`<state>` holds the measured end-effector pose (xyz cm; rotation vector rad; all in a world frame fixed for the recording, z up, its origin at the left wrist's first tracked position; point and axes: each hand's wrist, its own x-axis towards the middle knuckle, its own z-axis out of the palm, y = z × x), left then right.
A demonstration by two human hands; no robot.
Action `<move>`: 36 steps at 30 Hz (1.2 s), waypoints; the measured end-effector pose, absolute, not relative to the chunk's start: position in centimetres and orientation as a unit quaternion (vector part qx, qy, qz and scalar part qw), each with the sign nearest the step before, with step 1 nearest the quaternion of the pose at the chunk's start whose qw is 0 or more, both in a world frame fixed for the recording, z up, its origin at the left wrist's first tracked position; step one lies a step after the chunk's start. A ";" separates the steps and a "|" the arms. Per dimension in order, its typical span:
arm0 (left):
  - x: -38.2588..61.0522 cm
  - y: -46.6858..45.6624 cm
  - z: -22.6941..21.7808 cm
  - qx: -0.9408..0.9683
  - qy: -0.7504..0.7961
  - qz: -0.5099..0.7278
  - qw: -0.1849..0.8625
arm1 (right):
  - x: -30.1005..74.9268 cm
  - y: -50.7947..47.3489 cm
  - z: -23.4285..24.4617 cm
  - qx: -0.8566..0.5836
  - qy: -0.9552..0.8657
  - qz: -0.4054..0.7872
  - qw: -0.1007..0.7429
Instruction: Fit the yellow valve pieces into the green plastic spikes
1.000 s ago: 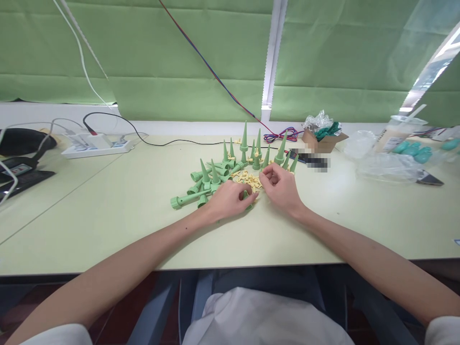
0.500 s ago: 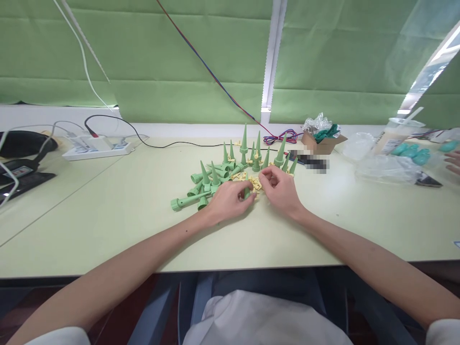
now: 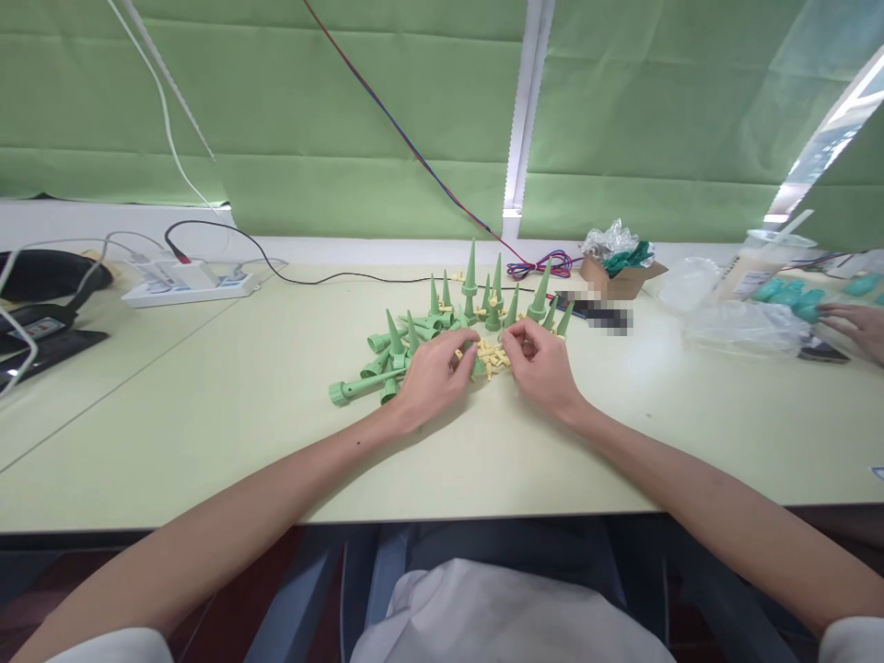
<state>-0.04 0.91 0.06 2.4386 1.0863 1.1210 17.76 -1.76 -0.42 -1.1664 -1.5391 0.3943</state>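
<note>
My left hand [image 3: 440,373] is curled at the near edge of a pile of green plastic parts, its thumb and fingers closed round a green cone-shaped piece [image 3: 478,368] that is mostly hidden. Between the two hands lies a heap of small yellow plastic pieces [image 3: 492,357]. My right hand [image 3: 542,364] pinches at the right side of this heap; whatever its fingertips hold is too small or hidden to make out. Pointed green cones [image 3: 471,272] stand upright behind the hands. Green tubes with wider collars [image 3: 355,388] lie to the left, some under other parts.
A white power strip [image 3: 190,290] with cables sits at the left. Behind the parts are a coiled red-blue wire [image 3: 542,265] and a small cardboard box [image 3: 622,279]. On the right are a drink cup [image 3: 760,262], plastic bags, teal objects [image 3: 794,296] and another person's hand [image 3: 860,327].
My left fingers have drawn together and shifted slightly up, and the green cone they were around now shows less. My right hand has barely moved. The other person's hand has reached toward the teal objects.
</note>
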 end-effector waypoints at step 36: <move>0.0 0.8 -0.3 0.841 0.355 0.386 0.132 | 17.7 -1.8 -0.7 -0.466 -0.692 0.207 0.510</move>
